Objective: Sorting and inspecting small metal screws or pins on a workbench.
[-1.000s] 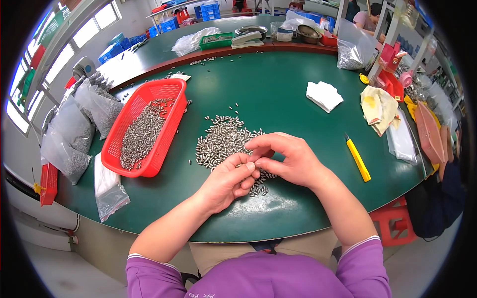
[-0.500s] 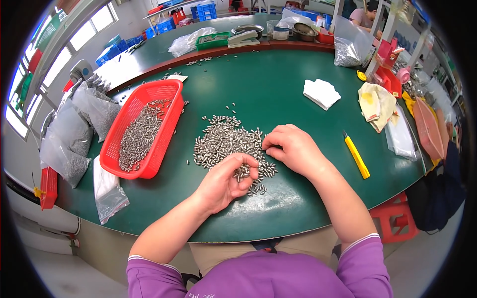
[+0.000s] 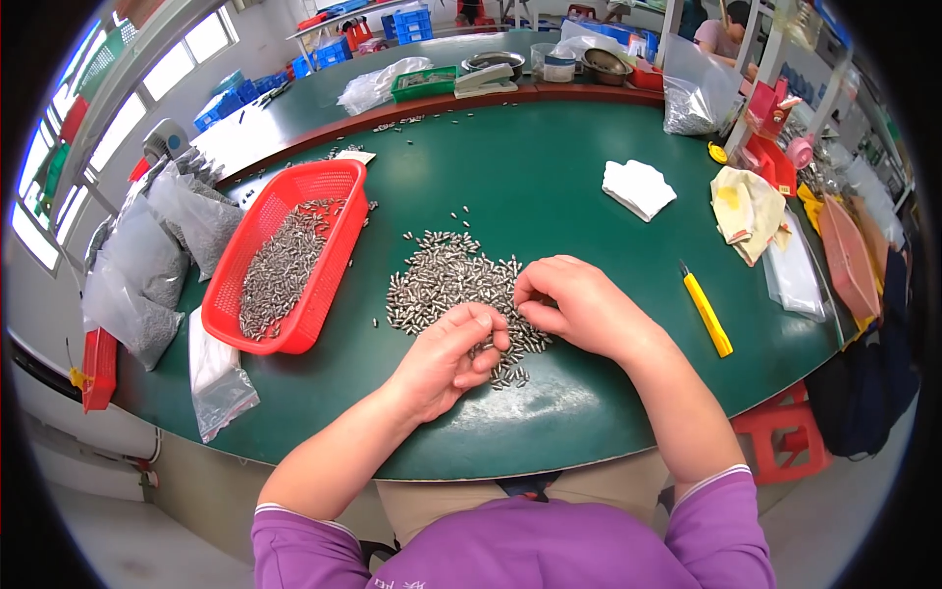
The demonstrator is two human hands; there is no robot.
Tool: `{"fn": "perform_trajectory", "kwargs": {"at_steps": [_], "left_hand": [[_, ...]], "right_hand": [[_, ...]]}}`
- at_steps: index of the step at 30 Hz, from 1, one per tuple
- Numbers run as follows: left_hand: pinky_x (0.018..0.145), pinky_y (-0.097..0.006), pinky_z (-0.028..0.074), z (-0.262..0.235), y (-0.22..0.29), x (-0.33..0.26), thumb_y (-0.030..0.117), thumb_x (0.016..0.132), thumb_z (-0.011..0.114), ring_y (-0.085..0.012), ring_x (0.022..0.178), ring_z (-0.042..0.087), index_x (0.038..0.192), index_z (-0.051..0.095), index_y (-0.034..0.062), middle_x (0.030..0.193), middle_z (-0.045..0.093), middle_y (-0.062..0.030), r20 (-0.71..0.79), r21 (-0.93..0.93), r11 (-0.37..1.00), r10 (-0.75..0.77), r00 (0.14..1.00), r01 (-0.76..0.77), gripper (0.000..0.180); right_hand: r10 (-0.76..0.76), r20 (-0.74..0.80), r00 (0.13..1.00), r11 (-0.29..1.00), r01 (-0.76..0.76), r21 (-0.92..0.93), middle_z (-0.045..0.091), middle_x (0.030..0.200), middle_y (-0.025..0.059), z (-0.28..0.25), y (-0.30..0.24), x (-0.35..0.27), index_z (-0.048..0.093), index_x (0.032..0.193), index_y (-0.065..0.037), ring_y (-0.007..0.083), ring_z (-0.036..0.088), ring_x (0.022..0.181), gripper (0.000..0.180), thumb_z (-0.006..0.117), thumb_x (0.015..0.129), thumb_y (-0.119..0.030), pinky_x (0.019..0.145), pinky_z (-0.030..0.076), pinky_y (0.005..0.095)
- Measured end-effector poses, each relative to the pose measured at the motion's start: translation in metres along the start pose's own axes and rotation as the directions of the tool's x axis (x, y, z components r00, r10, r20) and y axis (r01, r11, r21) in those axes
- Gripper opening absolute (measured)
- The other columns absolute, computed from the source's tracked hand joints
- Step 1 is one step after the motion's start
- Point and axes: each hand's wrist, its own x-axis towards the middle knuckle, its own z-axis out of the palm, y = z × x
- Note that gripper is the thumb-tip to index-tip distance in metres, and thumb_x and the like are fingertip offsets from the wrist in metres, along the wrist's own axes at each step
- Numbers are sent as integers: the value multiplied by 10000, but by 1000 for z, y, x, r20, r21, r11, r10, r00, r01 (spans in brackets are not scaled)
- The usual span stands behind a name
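A heap of small silvery metal pins (image 3: 437,280) lies on the green table in front of me. Over the heap's near edge, my left hand (image 3: 451,358) is turned partly palm up. Its thumb and forefinger are pinched together and the other fingers curl in. My right hand (image 3: 574,304) is at the heap's right side, back upward, with its fingers bent down toward the pins and its thumb drawn in. Whatever lies between the fingertips of either hand is too small or too hidden to make out. A little space separates the two hands.
A red plastic basket (image 3: 350,211) of similar pins stands left of the heap, beside filled plastic bags (image 3: 142,260). To the right lie a yellow utility knife (image 3: 708,316), white paper (image 3: 639,189) and a stained cloth (image 3: 746,211). A raised brown ledge (image 3: 549,91) crosses the back.
My right hand has shifted slightly left over the heap, its fingers more bent. The thumb and forefinger of my left hand have drawn closer together. The view has moved slightly.
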Motion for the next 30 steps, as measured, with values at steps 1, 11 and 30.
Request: {"fn": "perform_trajectory", "kwargs": {"at_steps": [1,11,30], "left_hand": [[397,-146,268,1,0,0,162,926,466,-57,574,385,943,486,57,855,519,-51,-8,5,1000,-2,1000,2,108],[426,-155,294,-1,1,-1,120,909,486,-55,605,419,992,464,66,850,526,-36,44,-16,1000,-8,999,9,102],[424,-168,274,3,0,-3,248,958,337,-98,602,391,985,477,39,862,497,-81,-17,25,1000,12,1000,-11,253]], "right_hand": [[-6,2,1000,1000,6,3,580,772,60,1,-2,1,584,789,-63,235,557,771,82,636,726,-73,696,464,332],[-32,-93,995,951,59,303,616,812,46,6,-16,0,602,904,-78,182,605,758,190,681,731,-62,684,492,302],[35,-168,985,984,-63,-165,571,823,39,12,19,-1,628,833,-90,226,548,840,106,645,730,-78,726,460,332]]}}
